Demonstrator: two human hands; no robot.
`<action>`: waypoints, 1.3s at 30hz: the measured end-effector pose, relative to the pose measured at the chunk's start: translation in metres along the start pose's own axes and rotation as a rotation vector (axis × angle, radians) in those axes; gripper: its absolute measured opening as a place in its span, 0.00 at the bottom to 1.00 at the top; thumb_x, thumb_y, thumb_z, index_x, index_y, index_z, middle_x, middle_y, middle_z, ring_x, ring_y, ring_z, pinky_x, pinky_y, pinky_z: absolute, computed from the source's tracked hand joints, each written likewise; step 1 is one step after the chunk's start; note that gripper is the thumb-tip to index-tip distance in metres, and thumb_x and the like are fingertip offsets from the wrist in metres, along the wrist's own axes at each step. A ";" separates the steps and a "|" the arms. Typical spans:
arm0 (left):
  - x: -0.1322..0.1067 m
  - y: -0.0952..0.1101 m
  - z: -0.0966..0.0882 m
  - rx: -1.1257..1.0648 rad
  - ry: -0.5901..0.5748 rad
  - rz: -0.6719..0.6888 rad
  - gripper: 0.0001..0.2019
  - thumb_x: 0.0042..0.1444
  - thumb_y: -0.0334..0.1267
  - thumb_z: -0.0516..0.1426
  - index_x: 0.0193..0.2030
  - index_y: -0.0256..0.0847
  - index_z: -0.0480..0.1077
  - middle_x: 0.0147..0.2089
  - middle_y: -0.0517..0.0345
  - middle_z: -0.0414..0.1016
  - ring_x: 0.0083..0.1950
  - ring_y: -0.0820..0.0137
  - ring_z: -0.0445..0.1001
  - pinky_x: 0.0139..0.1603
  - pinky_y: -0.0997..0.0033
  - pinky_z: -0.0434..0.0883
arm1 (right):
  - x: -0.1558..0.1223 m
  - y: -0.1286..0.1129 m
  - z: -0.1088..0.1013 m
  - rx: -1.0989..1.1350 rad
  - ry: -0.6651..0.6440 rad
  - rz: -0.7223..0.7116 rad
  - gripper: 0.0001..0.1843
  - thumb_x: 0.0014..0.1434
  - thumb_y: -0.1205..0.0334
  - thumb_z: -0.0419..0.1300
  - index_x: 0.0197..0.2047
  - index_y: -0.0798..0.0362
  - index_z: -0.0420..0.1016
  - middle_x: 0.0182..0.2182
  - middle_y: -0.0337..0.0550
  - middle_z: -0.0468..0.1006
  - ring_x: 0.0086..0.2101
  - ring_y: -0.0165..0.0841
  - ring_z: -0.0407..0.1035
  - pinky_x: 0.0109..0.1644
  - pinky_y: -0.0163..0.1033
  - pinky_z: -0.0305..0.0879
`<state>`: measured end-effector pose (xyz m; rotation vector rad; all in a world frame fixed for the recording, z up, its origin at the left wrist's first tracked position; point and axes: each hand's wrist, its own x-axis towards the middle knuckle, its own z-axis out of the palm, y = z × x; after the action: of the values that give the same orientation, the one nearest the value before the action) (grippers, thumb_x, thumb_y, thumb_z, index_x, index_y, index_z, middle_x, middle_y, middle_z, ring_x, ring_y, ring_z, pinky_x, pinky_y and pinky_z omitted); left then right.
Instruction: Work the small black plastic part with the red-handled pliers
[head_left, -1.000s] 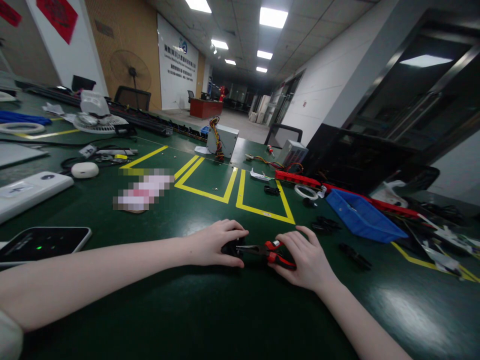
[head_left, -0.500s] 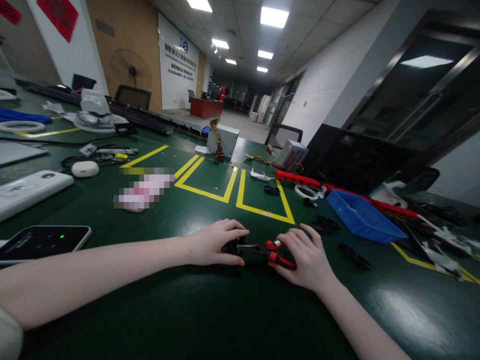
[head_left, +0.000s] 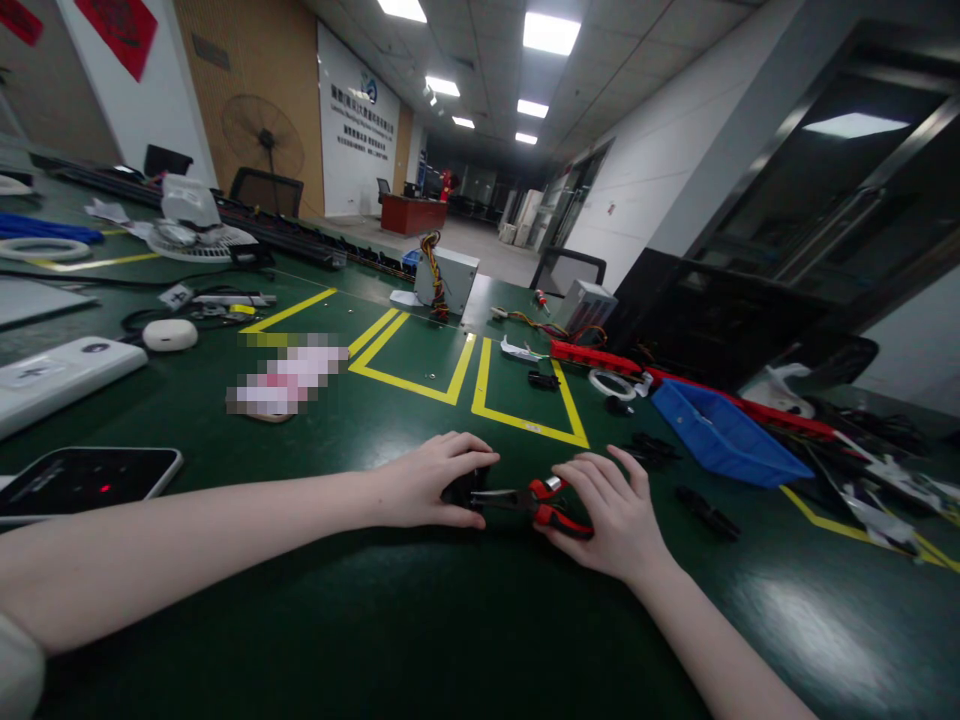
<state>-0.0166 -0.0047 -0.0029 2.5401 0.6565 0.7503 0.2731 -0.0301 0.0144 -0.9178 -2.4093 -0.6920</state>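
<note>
Near the middle of the green table [head_left: 450,620], my left hand [head_left: 435,482] is closed around a small black part [head_left: 459,490], mostly hidden by the fingers. My right hand [head_left: 611,510] grips red-and-black-handled pliers [head_left: 551,505], with the index finger lifted off the handle. The slim metal jaws point left and reach the black part between my left thumb and fingers. Whether the jaws clamp it, I cannot tell.
A blue bin [head_left: 724,435] stands to the right, beside black parts [head_left: 709,512] and a red strip [head_left: 596,357]. Left lie a blurred pink object [head_left: 289,380], a white earbud case [head_left: 170,336] and a black-and-white device [head_left: 90,480]. Metal power supply boxes [head_left: 454,280] sit at the back.
Both hands and the pliers have hardly moved. The small light on the black-and-white device at left has gone from green to red.
</note>
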 end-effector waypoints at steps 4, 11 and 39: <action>0.000 0.000 0.000 0.013 -0.001 0.008 0.35 0.56 0.46 0.64 0.68 0.41 0.58 0.65 0.43 0.63 0.64 0.55 0.64 0.64 0.50 0.65 | 0.001 -0.001 0.000 -0.002 0.022 0.001 0.23 0.54 0.49 0.63 0.48 0.53 0.69 0.39 0.49 0.80 0.43 0.45 0.72 0.59 0.57 0.55; 0.000 0.001 -0.001 0.004 -0.011 0.006 0.35 0.57 0.45 0.64 0.68 0.43 0.57 0.65 0.44 0.63 0.64 0.55 0.64 0.64 0.50 0.65 | 0.001 -0.001 0.000 -0.020 -0.017 -0.020 0.21 0.55 0.48 0.62 0.45 0.54 0.71 0.36 0.48 0.80 0.41 0.44 0.72 0.59 0.56 0.56; -0.001 0.002 -0.001 -0.049 -0.001 0.011 0.35 0.56 0.46 0.65 0.68 0.43 0.59 0.63 0.43 0.64 0.63 0.55 0.65 0.62 0.52 0.67 | 0.000 0.003 0.001 0.039 -0.075 -0.020 0.20 0.54 0.48 0.61 0.45 0.53 0.72 0.35 0.48 0.79 0.36 0.42 0.72 0.53 0.56 0.60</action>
<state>-0.0173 -0.0072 -0.0018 2.5016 0.6171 0.7591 0.2748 -0.0280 0.0141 -0.9202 -2.4914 -0.6258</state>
